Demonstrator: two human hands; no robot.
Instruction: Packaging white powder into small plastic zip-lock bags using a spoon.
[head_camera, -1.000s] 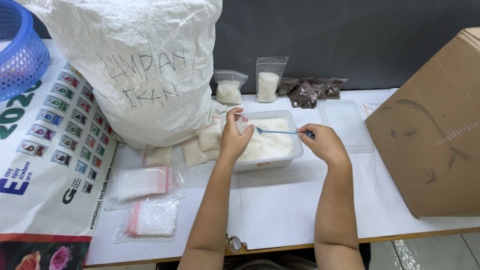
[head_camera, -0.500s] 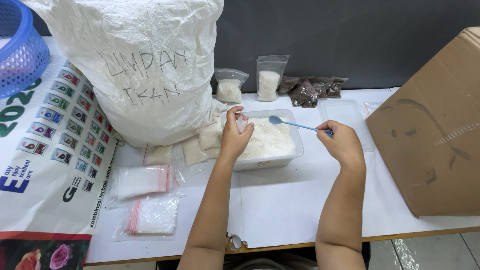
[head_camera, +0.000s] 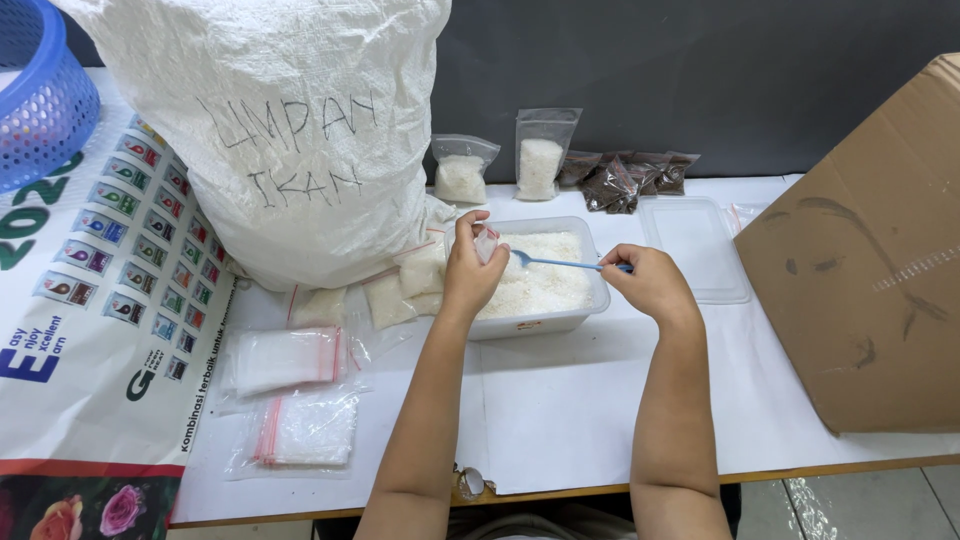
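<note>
A small clear bag (head_camera: 487, 241) is being held open over the near left corner of a clear plastic tub (head_camera: 590, 300) by the left hand (head_camera: 470, 270), whose fingers are being pinched narrowly around the bag's mouth. A blue spoon (head_camera: 556, 263) is being gripped at its handle end by the right hand (head_camera: 648, 285), closed around it, and its bowl is being pointed at the bag's opening, just above the white grains (head_camera: 545, 280) filling the tub. The step in hand is judged to be the filling of the bag by the spoonful. The next move is judged to call for the spoon to be tipped squarely into the narrow opening while the bag is being kept steady, so that grains are not being spilled outside it.

Filled packets (head_camera: 405, 285) are being kept just left of the tub, against a large white sack (head_camera: 300, 130). Stacks of empty bags (head_camera: 290, 360) are lying nearer the table edge (head_camera: 560, 420). Two standing pouches (head_camera: 540, 155) and dark packets (head_camera: 625, 175) are being kept behind the tub, a lid (head_camera: 695, 245) beside it, and a cardboard box (head_camera: 870, 270) at the right.
</note>
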